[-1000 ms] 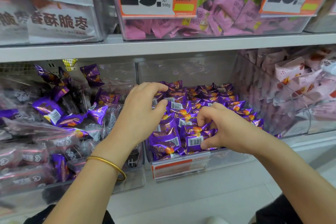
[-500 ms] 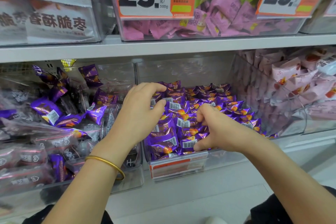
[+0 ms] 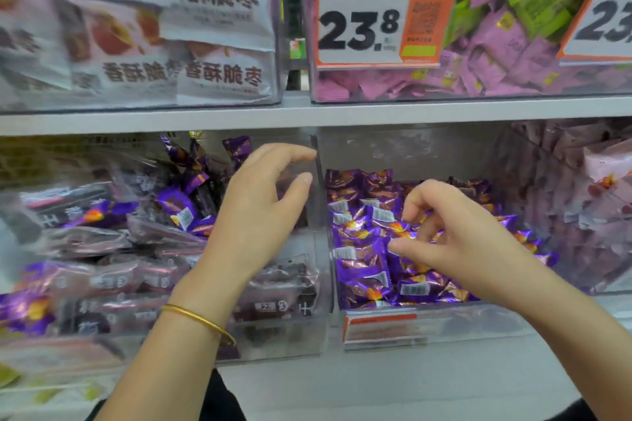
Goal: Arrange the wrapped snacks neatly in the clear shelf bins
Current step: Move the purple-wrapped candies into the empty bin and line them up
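Purple foil-wrapped snacks (image 3: 362, 270) fill the middle clear bin (image 3: 427, 325) on the lower shelf. My right hand (image 3: 458, 243) is down in this bin with its fingers curled, and thumb and fingertips pinch one purple snack (image 3: 398, 227) on top of the pile. My left hand (image 3: 256, 212), with a gold bangle on the wrist, hovers in front of the left clear bin (image 3: 290, 335) beside the wall between the two bins. Its fingers are loosely curved and hold nothing. The left bin holds dark packets (image 3: 113, 280) mixed with stray purple snacks (image 3: 178, 212).
A clear bin of pale pink packets (image 3: 602, 181) stands to the right. The grey shelf board (image 3: 307, 116) runs just above the bins. Above it are bins of white bags (image 3: 212, 72) and pink and green packets (image 3: 496, 44), with an orange price tag (image 3: 369, 17).
My left hand has lifted out of the middle bin and moved left to the dividing wall. My right hand has shifted onto the top of the pile. The view has moved closer and upward.
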Motion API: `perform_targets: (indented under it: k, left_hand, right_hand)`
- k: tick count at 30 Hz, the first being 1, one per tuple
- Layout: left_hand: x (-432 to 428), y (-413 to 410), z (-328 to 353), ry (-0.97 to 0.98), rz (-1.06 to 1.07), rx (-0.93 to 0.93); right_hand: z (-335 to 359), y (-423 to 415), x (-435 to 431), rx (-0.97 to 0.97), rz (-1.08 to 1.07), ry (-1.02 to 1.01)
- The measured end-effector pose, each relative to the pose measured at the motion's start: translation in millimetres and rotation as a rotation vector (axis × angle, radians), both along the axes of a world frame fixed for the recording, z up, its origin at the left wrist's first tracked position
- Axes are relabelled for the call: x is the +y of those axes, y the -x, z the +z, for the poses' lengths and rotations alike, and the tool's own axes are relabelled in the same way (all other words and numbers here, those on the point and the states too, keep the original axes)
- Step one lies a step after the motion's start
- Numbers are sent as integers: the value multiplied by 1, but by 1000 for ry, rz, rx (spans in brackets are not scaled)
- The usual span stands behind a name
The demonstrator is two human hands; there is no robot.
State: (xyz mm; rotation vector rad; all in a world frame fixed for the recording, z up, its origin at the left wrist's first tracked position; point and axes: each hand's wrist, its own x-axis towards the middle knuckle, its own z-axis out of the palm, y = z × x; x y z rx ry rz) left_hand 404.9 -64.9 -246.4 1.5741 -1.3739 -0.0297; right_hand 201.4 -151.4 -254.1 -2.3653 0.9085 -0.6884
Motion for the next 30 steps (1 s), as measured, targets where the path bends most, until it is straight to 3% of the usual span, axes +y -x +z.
perform_targets:
  k: [3,6,9,13,16,21,24,27,30]
  left_hand:
    - [32,-28,10,75,61,79]
    - [62,-49,12,134,121,179]
    - [85,-62,6,141,168,225]
    - [98,-75,0,140,191,252]
    - [100,-78,-2,130,168,264]
    - [99,-77,-4,107,109,258]
    - [100,-78,-5,57,80,254]
    - [100,-75,-6,-22,25,238]
    - [98,-70,-6,-138,-61,183]
  right_hand:
    - [16,-40,30,-107,185,72]
    - [27,-89,55,-80,394,103]
    - [24,-136,67,90,478,112]
    - [6,-173,83,503,347,167]
    - [-2,-182,92,572,317,144]
    - [-6,-189,91,511,290,43]
    - [2,-175,78,328,231,17]
    - [16,-153,65,-6,245,-297]
    - [20,-146,65,-223,322,-548]
